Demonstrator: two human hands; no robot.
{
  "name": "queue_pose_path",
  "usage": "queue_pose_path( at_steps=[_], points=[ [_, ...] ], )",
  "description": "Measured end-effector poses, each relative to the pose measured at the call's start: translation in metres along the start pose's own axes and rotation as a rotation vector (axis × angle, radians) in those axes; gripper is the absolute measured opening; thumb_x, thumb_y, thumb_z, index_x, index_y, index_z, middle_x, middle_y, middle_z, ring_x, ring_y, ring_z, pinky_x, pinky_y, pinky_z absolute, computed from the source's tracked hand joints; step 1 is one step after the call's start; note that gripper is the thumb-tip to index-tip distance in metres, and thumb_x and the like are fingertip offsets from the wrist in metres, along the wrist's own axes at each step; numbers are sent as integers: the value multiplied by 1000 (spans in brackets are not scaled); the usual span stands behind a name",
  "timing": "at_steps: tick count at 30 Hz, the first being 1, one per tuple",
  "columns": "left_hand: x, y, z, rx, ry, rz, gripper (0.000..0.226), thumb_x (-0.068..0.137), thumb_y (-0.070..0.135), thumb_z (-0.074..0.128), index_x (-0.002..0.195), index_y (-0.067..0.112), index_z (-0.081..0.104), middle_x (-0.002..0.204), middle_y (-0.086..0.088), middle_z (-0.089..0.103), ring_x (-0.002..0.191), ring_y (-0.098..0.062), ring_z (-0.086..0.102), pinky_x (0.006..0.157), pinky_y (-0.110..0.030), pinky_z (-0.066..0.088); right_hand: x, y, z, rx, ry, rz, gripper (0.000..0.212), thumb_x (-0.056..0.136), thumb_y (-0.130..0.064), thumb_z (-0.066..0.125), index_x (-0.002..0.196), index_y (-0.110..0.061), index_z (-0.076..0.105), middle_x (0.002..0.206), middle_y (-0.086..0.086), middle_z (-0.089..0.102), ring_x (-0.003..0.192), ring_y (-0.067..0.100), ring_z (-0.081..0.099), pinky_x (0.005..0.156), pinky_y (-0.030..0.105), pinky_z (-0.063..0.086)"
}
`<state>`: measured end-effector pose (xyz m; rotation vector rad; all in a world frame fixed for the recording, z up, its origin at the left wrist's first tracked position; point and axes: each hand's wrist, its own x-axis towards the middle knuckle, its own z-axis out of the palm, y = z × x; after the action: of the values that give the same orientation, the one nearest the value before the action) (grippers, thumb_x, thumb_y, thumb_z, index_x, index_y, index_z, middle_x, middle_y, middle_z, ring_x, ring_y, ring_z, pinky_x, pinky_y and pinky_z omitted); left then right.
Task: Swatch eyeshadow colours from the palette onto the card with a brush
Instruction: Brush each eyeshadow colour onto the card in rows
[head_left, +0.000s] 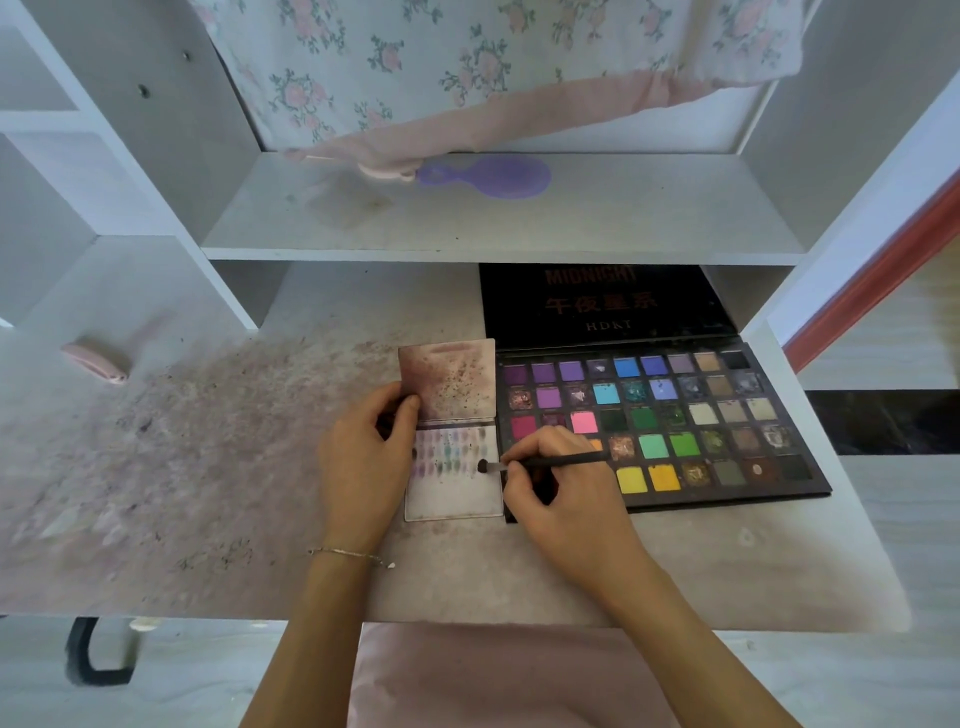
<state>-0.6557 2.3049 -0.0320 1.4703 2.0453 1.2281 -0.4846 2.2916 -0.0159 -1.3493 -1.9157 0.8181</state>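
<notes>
**Now: brush tip on the card, both hands busy**

Right hand (563, 483), centre of frame, pinches the brush (550, 461) between thumb and curled fingers. Handle runs out to the right over the palette's lower rows; dark tip points left and sits on the card (457, 499) near its right edge, at the end of the swatch rows.

Left hand (363, 457), just left of centre, grips the card's left edge at the fold, thumb curled over the top. Thin bracelet (348, 553) on that wrist.

Card is two panels, hinged. Upper panel stands tilted back, stained brown-pink with dark specks. Lower panel lies flat on the desk (208, 467), with rows of small swatches: purples, blues, greens, greys. Bottom part of it unmarked.

Palette (717, 415) lies open, just right of the card and touching or nearly touching it; can't tell which. Grid of pans: purples and blues in the top rows, pinks and greens mid, yellows along the bottom, neutrals and darks right. Several pans look crumbled. Black lid leans back under the shelf, "MIDNIGHT" and "HDKI" printed on it.

Desk surface is dusted pink-brown, heaviest in the left half of frame. Pink object (96, 361) at mid left, can't identify. Purple hand mirror or brush (493, 176) on the shelf (571, 228) at upper centre, floral cloth (467, 67) hanging above it.
</notes>
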Motion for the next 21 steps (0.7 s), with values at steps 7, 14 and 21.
queue_pose_path(
  at_steps=[7,14,21],
  points=[
    [-1,1,-1,6,10,-2,21,89,20,54,105,19,67,83,19,59,73,10,53,64,-6,37,1,0,0,-13,10,-3,5,82,-14,58,82,-19,58,80,-6,56,79,12,51,68,30,46],
    [-1,1,-1,-2,4,-8,20,89,19,54,104,19,67,81,20,59,73,9,54,61,-3,38,0,1,1,-31,26,-34,5,82,-13,58,83,-17,59,79,-7,54,79,13,51,69,28,45],
    [-2,2,-1,-9,4,-10,21,89,19,55,105,18,67,85,14,62,75,7,54,65,-7,37,0,3,-3,265,191,-92,13,82,-19,51,82,-31,54,78,-14,55,75,4,53,64,15,44]
  ],
)
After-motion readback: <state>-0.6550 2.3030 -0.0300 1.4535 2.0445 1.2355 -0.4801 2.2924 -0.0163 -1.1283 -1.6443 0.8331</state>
